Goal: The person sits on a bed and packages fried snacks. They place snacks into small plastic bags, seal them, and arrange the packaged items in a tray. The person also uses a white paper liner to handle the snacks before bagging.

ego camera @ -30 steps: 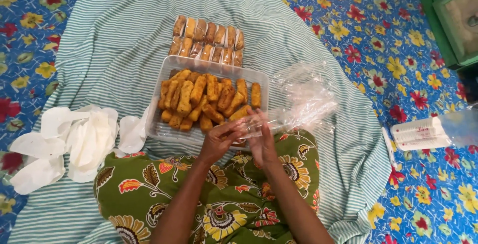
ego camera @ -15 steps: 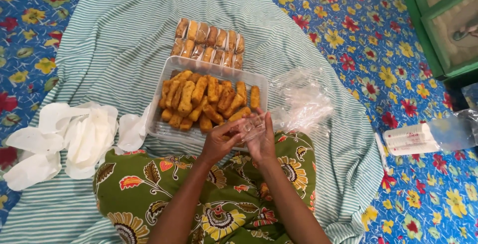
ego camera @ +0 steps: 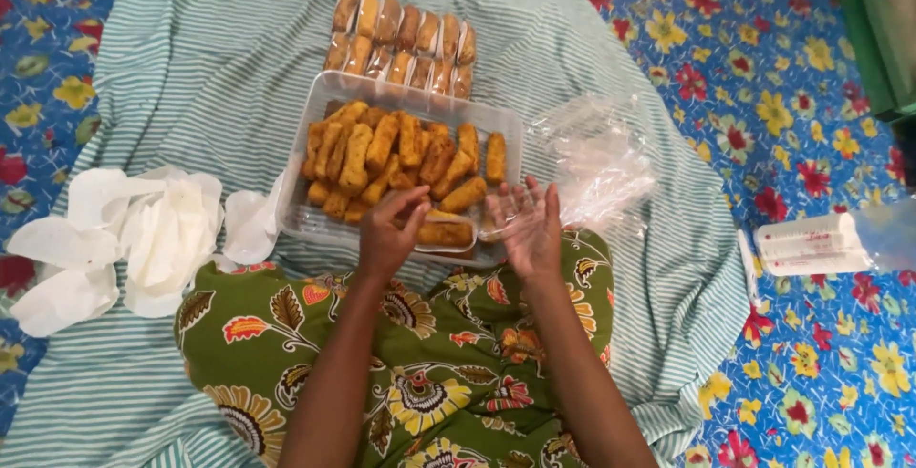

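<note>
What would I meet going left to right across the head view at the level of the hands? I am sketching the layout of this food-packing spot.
White paper sheets → clear tray of fried sticks → left hand → right hand → clear plastic bags → white boxes.
</note>
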